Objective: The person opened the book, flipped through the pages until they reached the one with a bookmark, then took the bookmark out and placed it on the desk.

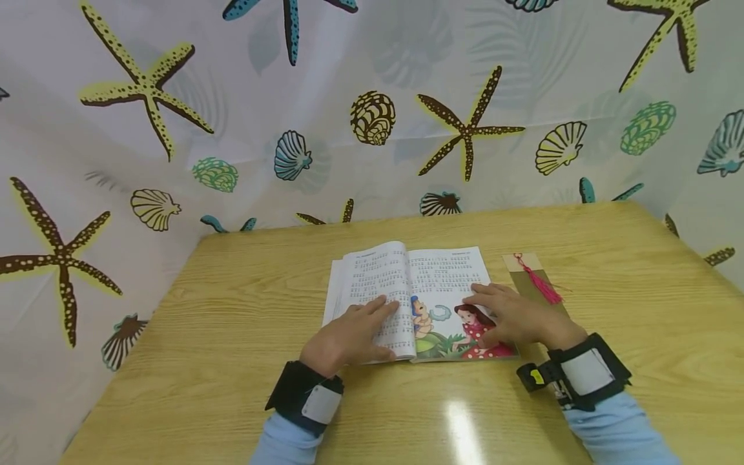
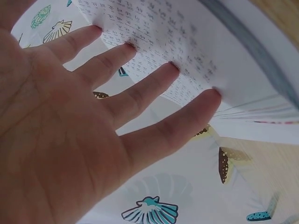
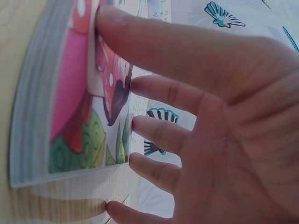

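An open book (image 1: 444, 268) lies on the table, with printed text on both pages and a coloured picture of a girl in a dotted red dress low on the right page. Spread across the left page is my left hand (image 1: 351, 336); in the left wrist view its straight fingertips (image 2: 212, 95) touch the paper. My right hand (image 1: 517, 316) rests over the right page's outer edge, thumb on the picture (image 3: 74, 107) and fingers extended. It hides part of the picture. Close to this hand lies a brown bookmark (image 1: 526, 281) with a pink tassel (image 1: 543, 284).
The wooden table (image 1: 244, 303) reaches back to a white cloth (image 1: 325, 84) printed with starfish and shells. Each wrist wears a black strap (image 1: 589, 371), with light blue sleeves (image 1: 616, 429) below.
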Motion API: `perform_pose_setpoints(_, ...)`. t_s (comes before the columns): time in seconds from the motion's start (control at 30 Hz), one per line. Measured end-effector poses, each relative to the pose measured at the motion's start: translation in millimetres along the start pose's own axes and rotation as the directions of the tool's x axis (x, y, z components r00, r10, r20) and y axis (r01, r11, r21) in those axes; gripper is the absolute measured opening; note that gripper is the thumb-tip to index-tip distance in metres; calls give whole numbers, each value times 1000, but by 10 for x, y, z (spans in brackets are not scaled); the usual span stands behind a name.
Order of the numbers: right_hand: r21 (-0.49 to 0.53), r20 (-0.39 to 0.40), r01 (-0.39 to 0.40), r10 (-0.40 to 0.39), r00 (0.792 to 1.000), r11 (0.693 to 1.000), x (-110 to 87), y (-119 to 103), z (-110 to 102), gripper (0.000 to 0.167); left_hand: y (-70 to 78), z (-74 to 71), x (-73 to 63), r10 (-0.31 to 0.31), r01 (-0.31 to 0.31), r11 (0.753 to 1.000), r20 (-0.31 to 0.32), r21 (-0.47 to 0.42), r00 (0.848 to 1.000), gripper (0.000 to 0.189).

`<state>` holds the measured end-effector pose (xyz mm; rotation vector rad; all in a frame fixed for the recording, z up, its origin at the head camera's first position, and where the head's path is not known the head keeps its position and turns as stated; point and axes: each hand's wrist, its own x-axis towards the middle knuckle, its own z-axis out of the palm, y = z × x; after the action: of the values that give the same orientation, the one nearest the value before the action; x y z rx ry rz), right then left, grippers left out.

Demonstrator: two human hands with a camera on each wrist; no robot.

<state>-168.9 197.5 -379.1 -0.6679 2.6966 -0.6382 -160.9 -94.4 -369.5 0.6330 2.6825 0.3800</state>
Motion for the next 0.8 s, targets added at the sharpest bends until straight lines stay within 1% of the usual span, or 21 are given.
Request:
perform_pose_setpoints(0.2,-6,-5,-2,2,1000,1000,12,-22,-14,71,-10,-13,-8,-2,2,1000,-7,-10,1000,81)
perform_pose_setpoints(0.27,-13,-1,-5,5,1000,1000,14,-23,-20,71,-26,-32,-17,7,-7,1000,-19,-11,1000,80)
perform_pose_setpoints(0.33,-24,-5,11,-11,1000,1000,14,-13,-28,67,-56,-66,-27,0,-1,1000,-51,-25,999,76)
perform_pose_setpoints(0.37,-22,-8,25,-25,1000,999,13,0,-34,64,-77,-92,-33,-10,8,999,-79,-33,997,74)
perform_pose_setpoints(0.43,7,-26,47,-47,999,999,0,28,-62,57,-132,-153,-46,-41,33,998,-156,-56,987,72)
perform_pose_setpoints(0.47,33,-41,47,-46,998,998,-10,42,-83,53,-163,-186,-56,-67,53,996,-201,-75,977,72)
perform_pose_setpoints(0.53,85,-94,41,-33,995,996,-32,73,-131,48,-230,-260,-82,-110,79,990,-293,-115,950,72)
perform_pose_setpoints(0.57,115,-123,34,-20,992,993,-45,87,-157,46,-260,-298,-100,-121,80,987,-328,-136,937,74)
perform_pose_setpoints(0.63,164,-181,19,12,983,986,-72,108,-207,46,-297,-356,-134,-124,53,980,-379,-192,917,75)
perform_pose_setpoints(0.67,187,-208,17,22,978,982,-81,116,-228,45,-300,-372,-143,-106,20,977,-401,-212,910,76)
perform_pose_setpoints(0.73,227,-244,18,39,969,974,-95,127,-256,45,-262,-374,-147,-41,-72,966,-422,-247,906,76)
perform_pose_setpoints(0.77,248,-254,11,54,966,969,-96,127,-264,46,-225,-356,-142,6,-126,960,-429,-251,903,77)
perform_pose_setpoints(0.8,264,-265,2,70,962,964,-96,124,-267,47,-176,-328,-128,61,-186,952,-443,-244,894,78)
